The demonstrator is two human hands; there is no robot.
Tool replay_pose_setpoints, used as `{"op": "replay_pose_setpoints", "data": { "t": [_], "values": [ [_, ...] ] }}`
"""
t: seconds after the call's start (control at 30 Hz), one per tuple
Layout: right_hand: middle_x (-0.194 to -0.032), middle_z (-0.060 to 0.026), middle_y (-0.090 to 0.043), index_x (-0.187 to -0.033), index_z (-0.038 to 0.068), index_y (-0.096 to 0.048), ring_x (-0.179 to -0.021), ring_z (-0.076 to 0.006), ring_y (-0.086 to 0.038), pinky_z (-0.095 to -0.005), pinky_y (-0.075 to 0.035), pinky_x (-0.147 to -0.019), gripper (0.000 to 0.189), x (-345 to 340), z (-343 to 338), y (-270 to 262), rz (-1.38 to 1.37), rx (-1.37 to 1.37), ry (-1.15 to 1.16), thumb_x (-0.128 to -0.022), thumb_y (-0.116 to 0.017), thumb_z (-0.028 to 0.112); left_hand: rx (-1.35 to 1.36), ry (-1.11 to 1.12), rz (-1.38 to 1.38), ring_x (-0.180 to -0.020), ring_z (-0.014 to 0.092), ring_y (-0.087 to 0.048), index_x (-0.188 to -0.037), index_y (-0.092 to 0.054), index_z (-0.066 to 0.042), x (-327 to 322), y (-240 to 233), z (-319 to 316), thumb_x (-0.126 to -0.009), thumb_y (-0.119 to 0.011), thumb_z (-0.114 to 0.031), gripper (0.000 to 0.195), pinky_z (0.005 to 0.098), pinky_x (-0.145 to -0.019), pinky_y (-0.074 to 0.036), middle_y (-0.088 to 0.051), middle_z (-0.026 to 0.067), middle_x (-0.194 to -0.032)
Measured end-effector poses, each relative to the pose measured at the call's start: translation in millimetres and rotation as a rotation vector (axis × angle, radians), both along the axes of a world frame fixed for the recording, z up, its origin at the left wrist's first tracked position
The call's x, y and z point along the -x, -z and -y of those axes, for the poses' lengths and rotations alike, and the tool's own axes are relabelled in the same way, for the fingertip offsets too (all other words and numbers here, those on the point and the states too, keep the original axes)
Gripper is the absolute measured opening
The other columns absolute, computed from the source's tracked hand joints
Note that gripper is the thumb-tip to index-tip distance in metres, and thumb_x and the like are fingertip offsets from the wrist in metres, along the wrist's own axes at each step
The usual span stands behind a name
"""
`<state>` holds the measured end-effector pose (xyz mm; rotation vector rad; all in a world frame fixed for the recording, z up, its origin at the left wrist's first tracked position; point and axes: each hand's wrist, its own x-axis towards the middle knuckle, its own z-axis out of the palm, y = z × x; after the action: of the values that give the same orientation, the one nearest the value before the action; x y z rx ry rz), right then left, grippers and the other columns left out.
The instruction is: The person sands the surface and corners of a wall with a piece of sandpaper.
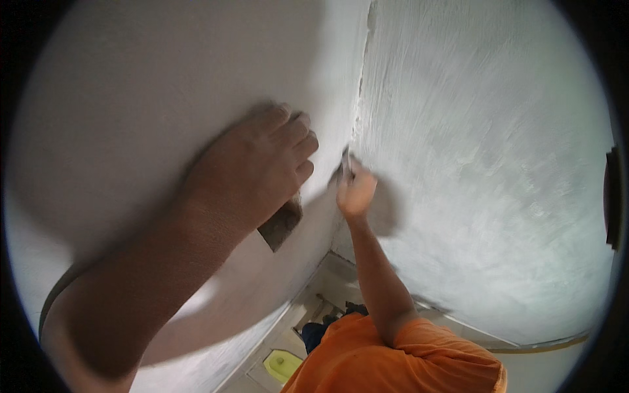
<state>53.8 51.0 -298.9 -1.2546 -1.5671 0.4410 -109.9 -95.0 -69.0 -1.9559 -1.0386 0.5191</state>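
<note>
My left hand [268,152], large in view, is against the plastered wall [231,59] on the left, fingers curled. Below its palm sticks out a dark, flat, squarish blade, probably a putty knife [282,223]; its handle is hidden by the hand. At the inside corner where two walls meet, my right hand [357,194] grips a small, thin hand tool [347,164], blurred, its tip close to the corner line. The right-hand wall [467,162] has a streaky, uneven whitish coat. A rough, chipped line runs up the corner above the right hand.
Far below lie a pale floor or ledge [339,267], a yellow-green object [282,364] and some dark items beside my orange shirt [393,358]. A brownish edge [540,348] runs under the right-hand wall. A dark object [612,199] stands at the far right rim.
</note>
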Motion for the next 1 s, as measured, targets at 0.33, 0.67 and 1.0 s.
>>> {"op": "replay_pose_setpoints", "data": {
  "t": [0.33, 0.67, 1.0],
  "values": [
    [-0.103, -0.0363, -0.070, -0.140, -0.003, -0.068, -0.092, -0.0427, -0.077, -0.0403, -0.057, -0.077, 0.055, 14.1, -7.6, 93.1, -0.059, -0.326, 0.103, -0.088, -0.054, -0.015, -0.051, 0.069, -0.054, -0.150, 0.016, -0.043, -0.131, -0.069, -0.018, 2.1, 7.8, 4.6, -0.103, -0.063, -0.034, 0.033, 0.0390, -0.129, -0.030, -0.058, 0.0005, -0.153],
    [-0.075, -0.0294, -0.062, -0.135, -0.007, -0.069, -0.061, -0.0330, -0.060, -0.0405, -0.048, -0.063, 0.055, 14.1, 17.9, -52.1, 0.011, -0.329, 0.026, -0.082, -0.056, -0.014, -0.066, 0.009, -0.107, -0.149, 0.017, -0.043, -0.133, -0.068, -0.017, 1.1, 7.7, 5.9, -0.101, -0.065, -0.035, 0.037, 0.0384, -0.129, -0.029, -0.059, -0.0005, -0.152],
    [-0.093, -0.0312, -0.073, -0.135, -0.004, -0.070, -0.085, -0.0456, -0.074, -0.0470, -0.056, -0.077, 0.043, 14.8, 3.8, 5.2, 0.001, -0.252, 0.075, -0.093, -0.059, -0.006, -0.104, 0.004, -0.082, -0.147, 0.019, -0.044, -0.129, -0.071, -0.017, 0.8, -4.4, 14.6, -0.102, -0.063, -0.033, 0.032, 0.0412, -0.126, -0.029, -0.061, 0.0006, -0.146]
  ]
}}
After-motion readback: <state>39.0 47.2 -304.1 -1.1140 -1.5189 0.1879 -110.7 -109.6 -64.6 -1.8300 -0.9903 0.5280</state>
